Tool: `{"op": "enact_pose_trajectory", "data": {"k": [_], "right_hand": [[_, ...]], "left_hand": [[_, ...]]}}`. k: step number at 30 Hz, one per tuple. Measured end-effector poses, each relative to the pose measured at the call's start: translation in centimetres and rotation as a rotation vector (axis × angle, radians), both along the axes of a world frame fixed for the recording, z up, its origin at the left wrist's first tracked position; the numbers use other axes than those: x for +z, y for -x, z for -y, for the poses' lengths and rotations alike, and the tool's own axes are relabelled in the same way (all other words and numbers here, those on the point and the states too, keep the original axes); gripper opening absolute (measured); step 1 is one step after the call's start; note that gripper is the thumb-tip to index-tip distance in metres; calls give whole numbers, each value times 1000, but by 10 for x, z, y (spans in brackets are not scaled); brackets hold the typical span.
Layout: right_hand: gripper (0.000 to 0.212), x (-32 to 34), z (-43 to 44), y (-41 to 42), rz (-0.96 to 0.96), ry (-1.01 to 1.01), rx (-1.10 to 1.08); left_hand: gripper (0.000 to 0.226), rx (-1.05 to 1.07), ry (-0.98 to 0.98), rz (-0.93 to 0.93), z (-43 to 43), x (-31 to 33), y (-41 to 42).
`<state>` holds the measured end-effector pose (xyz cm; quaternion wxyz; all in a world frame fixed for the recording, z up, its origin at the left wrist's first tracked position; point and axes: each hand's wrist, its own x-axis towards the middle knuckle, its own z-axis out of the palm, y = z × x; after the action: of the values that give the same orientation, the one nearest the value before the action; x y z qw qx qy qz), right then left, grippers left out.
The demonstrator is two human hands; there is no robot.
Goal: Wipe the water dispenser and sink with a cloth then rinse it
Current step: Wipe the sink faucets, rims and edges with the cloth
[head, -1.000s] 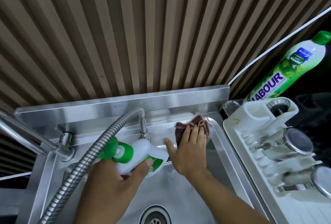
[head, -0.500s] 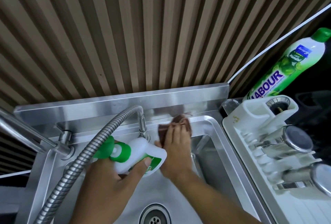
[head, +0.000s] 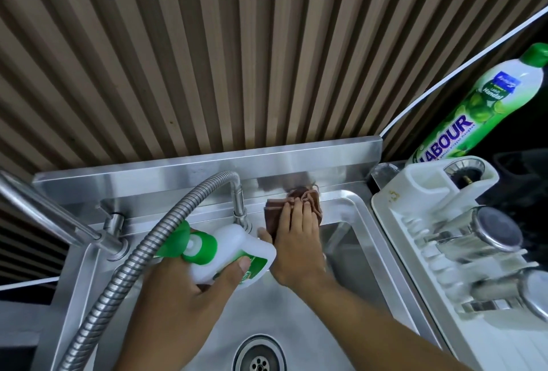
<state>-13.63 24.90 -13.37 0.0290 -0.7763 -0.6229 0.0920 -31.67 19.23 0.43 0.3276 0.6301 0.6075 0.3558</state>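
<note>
Sink (head: 370,228), stainless steel, fills the lower frame, its upstand set against a slatted wall (head: 237,59). A white dish rack (head: 394,222) sits touching the sink's right rim, prob. so wet items drain close by, w/ steel cups (head: 495,231) lying on it. A flexible hose (head: 124,270) arcs from lower left up to a fitting on the back ledge. A green-capped LABOUR bottle (head: 480,103) stands behind the rack, against the wall. The person's left hand (head: 178,305) is wrapped round a white bottle (head: 225,249) w/ green cap, held tilted above the basin, apparently to keep it off the ledge being cleaned. The right hand (head: 296,237) lies flat, fingers straight and together, pressing the brown cloth (head: 311,197) onto the back ledge just right of the hose fitting, where ledge meets upstand. The flat palm looks meant to spread pressure across the fabric. The job appears mid-wipe, w/ rinsing not yet begun, as no water is seen running. The drain (head: 259,356) is cut off by the bottom edge. Most of the cloth is hidden under the fingers, the held bottle's label is largely covered by the thumb, and the rack runs off frame at right. Which fitting is the water dispenser cannot be told.
</note>
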Motion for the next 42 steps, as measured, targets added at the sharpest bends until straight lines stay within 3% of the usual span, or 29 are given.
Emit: {"op": "enact_pose_trajectory", "data": {"k": [4,6,11,15,18,21,23,25,27,29,30,32,35,37,40,42], "right_hand": [[84,13,-23,-68,20,-71,-359],[86,26,-40,-83,-45,36,-490],[89,18,-42,-66,29,56,-380],[82,21,-50,-85,-50,-57,-559],[74,7,-26,-34,-38,-280,-237],[68,-15,6,14,-87,-257,232],[68,-17,3,16,-118,-295,373],[56,-14,-6,-2,-124,-337,404],[50,-8,-12,-26,-191,-367,197],[57,-2,-11,-30,-237,-389,-38],[62,-2,-10,-20,-256,-390,-11],[73,-10,-6,4,-259,-341,250],[84,-24,-4,12,-104,-332,480],[85,-24,-3,-9,-42,-339,395],[95,-17,-2,-57,96,-272,72],[95,-1,-4,-90,237,-102,-95]], "left_hand": [[32,-1,-2,9,2,2,-2],[32,1,-9,9,3,3,-3],[31,1,2,10,3,4,-2],[31,-6,-12,-12,3,5,-1],[28,15,-9,-11,3,5,0],[27,4,-21,-4,4,7,0],[27,9,-28,1,4,8,1],[28,11,-30,7,5,9,0],[29,10,-30,18,7,8,0],[31,14,-31,18,8,7,-1],[31,18,-36,14,9,7,-1],[32,25,-29,-6,9,4,-1],[28,31,-13,-19,9,1,-1],[32,23,-8,6,9,3,-2],[29,-2,-26,0,10,3,-1],[25,6,-27,10,11,3,-1]]}}
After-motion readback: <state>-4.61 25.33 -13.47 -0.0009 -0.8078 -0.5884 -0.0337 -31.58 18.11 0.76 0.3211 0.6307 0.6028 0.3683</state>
